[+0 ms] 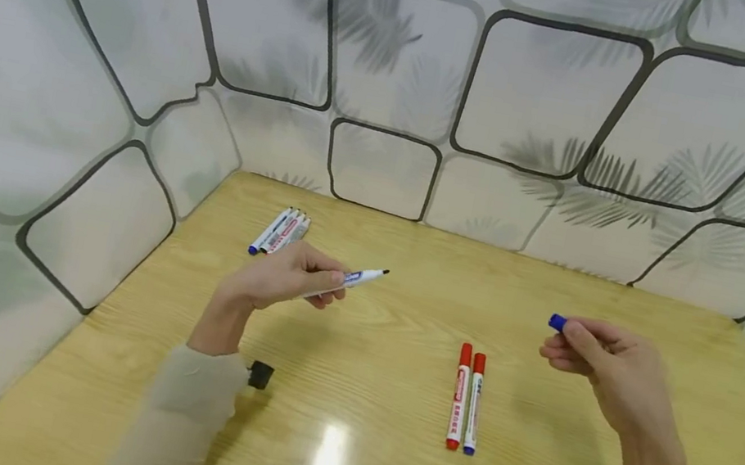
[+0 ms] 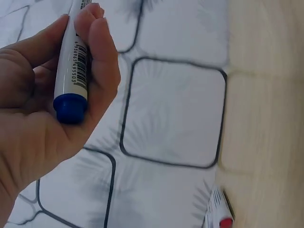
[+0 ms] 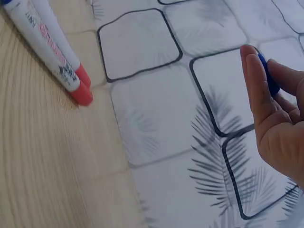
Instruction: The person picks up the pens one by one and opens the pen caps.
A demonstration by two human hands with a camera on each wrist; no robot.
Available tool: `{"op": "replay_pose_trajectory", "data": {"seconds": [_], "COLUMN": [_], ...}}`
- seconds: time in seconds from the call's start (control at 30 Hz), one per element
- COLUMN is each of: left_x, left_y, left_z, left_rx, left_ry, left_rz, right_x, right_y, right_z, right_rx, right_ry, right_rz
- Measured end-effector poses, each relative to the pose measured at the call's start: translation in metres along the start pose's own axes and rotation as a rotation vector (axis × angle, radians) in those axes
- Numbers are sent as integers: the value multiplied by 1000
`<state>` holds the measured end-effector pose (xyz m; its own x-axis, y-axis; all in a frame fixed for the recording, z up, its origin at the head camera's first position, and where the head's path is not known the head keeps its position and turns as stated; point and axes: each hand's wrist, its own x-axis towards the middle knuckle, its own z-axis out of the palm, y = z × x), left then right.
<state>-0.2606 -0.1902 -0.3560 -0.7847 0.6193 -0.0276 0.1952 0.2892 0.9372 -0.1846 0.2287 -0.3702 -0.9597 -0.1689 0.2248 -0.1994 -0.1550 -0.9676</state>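
Observation:
In the head view my left hand (image 1: 286, 277) grips a white marker (image 1: 365, 276) without a cap, its dark tip pointing right and slightly up. The left wrist view shows the blue rear end (image 2: 71, 108) of this marker against the palm, beside a printed barcode. To the right, my right hand (image 1: 617, 371) pinches a blue marker cap (image 1: 557, 322) between thumb and fingers, well apart from the marker. Both hands are held above the wooden table. Between them lie a red-capped marker with a red end (image 1: 460, 397) and a red-capped marker with a blue end (image 1: 475, 404), side by side.
Several white markers (image 1: 283, 232) lie together at the back left of the table (image 1: 362, 463), near the wall. A patterned covering (image 1: 396, 95) with dark outlines and leaf prints rises behind and at the left. Black straps (image 1: 260, 375) sit at the wrists.

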Motion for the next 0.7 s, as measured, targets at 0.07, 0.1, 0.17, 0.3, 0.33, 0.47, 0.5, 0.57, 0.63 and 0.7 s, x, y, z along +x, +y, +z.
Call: {"op": "replay_pose_trajectory", "data": {"seconds": [0.07,0.1,0.17,0.3,0.33,0.47,0.5,0.57,0.63,0.7], "left_x": [3,5,8,10,11,12,12,13,14,14], "left_y": [2,3,5,5,4,2,2,2,1,0], "left_z": [-1,0,2,4,4,3,3,4,5,5], "left_rx": [-78,-109,-126,-118,-114,-100,-98,-99,-95,-90], "left_ry": [-37,-50,-52,-4,8,38,42,49,61,70], "left_rz": [28,33,30,20,22,38,39,41,40,38], "right_x": [9,12,14,10,9,9,9,9,9,8], "right_y": [1,1,3,5,5,7,8,9,10,10], "right_z": [6,9,15,15,14,9,8,7,6,7], "right_rx": [-77,-103,-144,-116,-94,45,78,126,150,149], "right_ry": [-66,-92,-122,-125,-129,-161,-166,-170,-166,-156], "right_rz": [39,50,64,77,80,65,54,25,3,-11]}}
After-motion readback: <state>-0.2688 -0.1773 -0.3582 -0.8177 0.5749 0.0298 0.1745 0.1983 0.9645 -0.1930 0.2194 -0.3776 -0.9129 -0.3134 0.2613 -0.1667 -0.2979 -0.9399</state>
